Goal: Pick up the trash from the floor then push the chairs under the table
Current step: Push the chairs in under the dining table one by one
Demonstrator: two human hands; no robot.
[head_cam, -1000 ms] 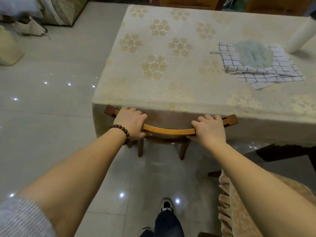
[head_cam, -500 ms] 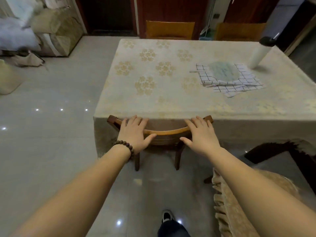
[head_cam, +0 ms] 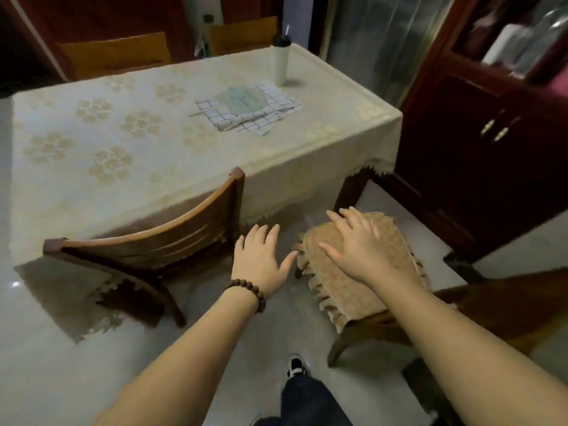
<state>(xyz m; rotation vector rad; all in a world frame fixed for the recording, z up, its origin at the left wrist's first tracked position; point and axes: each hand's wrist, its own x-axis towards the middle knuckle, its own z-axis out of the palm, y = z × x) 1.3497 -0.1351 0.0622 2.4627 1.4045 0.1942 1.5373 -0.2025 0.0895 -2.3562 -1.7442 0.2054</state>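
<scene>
A wooden chair stands tucked against the table, its curved backrest touching the cream floral tablecloth. To its right a second chair with a tan fringed cushion stands pulled out from the table, its dark wooden frame reaching to the right. My left hand, with a bead bracelet on the wrist, hovers with spread fingers between the two chairs and holds nothing. My right hand is over the cushion with straight fingers; whether it touches the cushion I cannot tell.
On the table lie a checked cloth under a pale green fan and a white bottle. Two more chairs stand at the far side. A dark red cabinet is close on the right. My shoe is on the tiled floor.
Both hands have let go of the first chair's backrest and moved right, towards the cushioned chair. My view has turned to the right.
</scene>
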